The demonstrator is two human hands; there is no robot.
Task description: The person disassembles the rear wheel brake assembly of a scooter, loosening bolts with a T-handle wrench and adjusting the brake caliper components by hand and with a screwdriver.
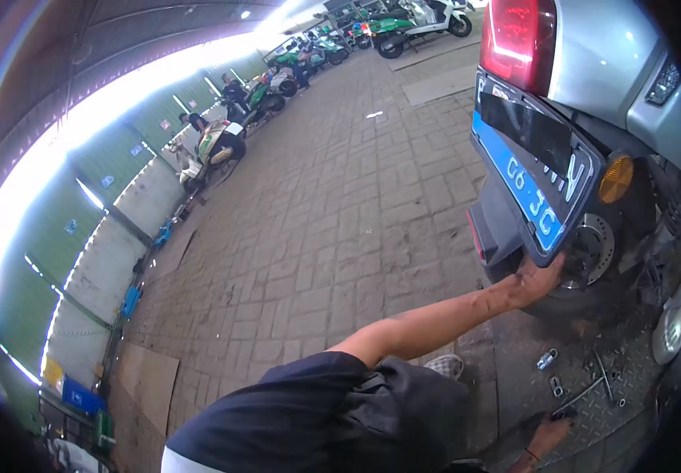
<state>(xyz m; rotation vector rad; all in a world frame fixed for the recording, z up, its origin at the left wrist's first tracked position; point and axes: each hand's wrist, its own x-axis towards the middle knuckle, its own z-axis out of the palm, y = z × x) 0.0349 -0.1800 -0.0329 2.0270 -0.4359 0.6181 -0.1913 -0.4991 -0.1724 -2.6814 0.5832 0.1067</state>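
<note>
My left hand (541,277) reaches in below the scooter's blue licence plate (518,169), beside the rear wheel (616,276). Its fingers are hidden behind the plate corner and the wheel, so their grip does not show. Low at the right, my right hand (551,436) is down at the floor plate, with its fingers curled at the dark end of a long metal wrench (585,394). A metal socket (547,359) and a small metal link-shaped part (556,386) lie nearby. A black strip (526,124) covers part of the licence plate.
The silver scooter body (600,63) with its red tail light (511,47) overhangs the right side. A ribbed metal plate (593,426) lies under the tools. Several parked scooters (214,146) line the far left wall. Brick paving (317,236) spreads between.
</note>
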